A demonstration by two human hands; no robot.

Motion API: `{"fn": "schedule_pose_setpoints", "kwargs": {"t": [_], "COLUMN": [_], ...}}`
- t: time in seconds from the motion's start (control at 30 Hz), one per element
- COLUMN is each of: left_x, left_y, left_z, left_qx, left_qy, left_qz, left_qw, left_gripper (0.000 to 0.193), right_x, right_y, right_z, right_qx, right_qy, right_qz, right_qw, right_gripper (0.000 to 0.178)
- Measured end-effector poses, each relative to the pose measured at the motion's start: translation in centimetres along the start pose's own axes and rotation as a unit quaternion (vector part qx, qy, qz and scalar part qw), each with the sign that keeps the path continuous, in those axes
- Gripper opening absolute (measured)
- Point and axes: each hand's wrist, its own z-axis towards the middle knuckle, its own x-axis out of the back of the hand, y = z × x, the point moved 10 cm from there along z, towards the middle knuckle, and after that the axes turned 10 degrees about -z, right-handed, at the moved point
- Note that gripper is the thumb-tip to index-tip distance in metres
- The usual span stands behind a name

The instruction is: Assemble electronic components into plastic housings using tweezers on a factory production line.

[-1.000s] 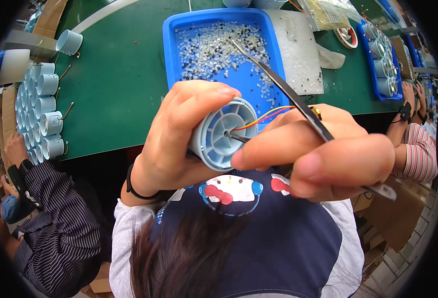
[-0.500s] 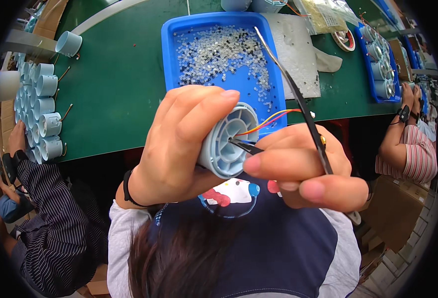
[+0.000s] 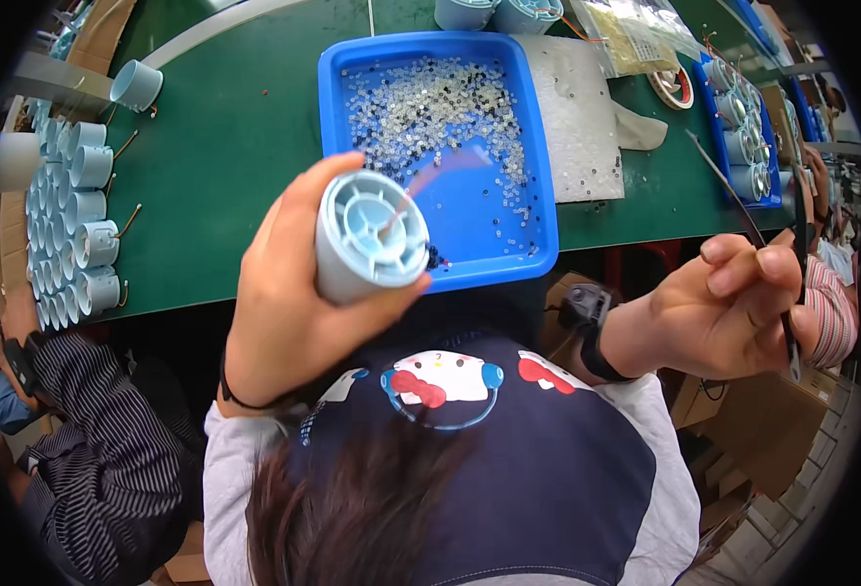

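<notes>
– green worktop (image 3: 225, 146) bending right across the view, and off on the left stand rows of pale blue cups (image 3: 88, 210), packed tight, presumably so that plenty fit within arm's reach!

– eyes on the middle, though: the left hand (image 3: 289, 269) has fingers and thumb wrapped round a light blue housing (image 3: 367, 244), held up over the near left corner of a blue tray (image 3: 469, 225), as we see it.

– why that tilt, do you think?

– ribbed end up toward the wearer's eyes, so the spokes and the hub sit in plain sight. the grip hugs the side wall, which leaves that face uncovered, and a blurred reddish strand rises from it.

– now out to the right hand (image 3: 718, 317), well apart from the housing, fingertips pinching a slim metal tool (image 3: 749, 221)! one dark length leans up and left, another stands nearly upright; one spread pair of tweezers or two tools, i can't be sure.

– a fingertip pinch like that suits fine control, i'd say.

– and the tray? tiny clear and black rings (image 3: 440, 98) gather toward its far side, its raised rim probably there to stop them rolling off.

– just beside it lies a white foam sheet (image 3: 572, 117) with a few stray specks, then a tape roll (image 3: 679, 88) near a plastic bag (image 3: 630, 39), both set back from the hands.
</notes>
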Motion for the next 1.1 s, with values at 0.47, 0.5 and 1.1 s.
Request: {"fn": "schedule_pose_setpoints", "kwargs": {"t": [0.47,0.5,1.1], "left_x": [-0.4,-0.4,5.8], "left_y": [1.0,1.3,-4.8], "left_z": [0.9,1.0,-1.9], "left_qx": [-0.162,-0.176,0.021], "left_qy": [0.053,0.053,0.254], "left_qz": [-0.126,-0.131,-0.197], "left_qw": [0.977,0.974,0.947], "left_gripper": [0.079,0.079,0.091], "right_x": [-1.0,-0.9,8.4], "right_y": [1.0,1.3,4.8], "right_z": [0.0,-0.1,-4.4], "right_qx": [-0.07,-0.086,-0.173], "right_qy": [-0.014,-0.007,0.072], "right_qz": [0.095,0.089,-0.408], "right_qw": [0.993,0.992,0.894], "right_gripper": [0.032,0.028,0.027]}}
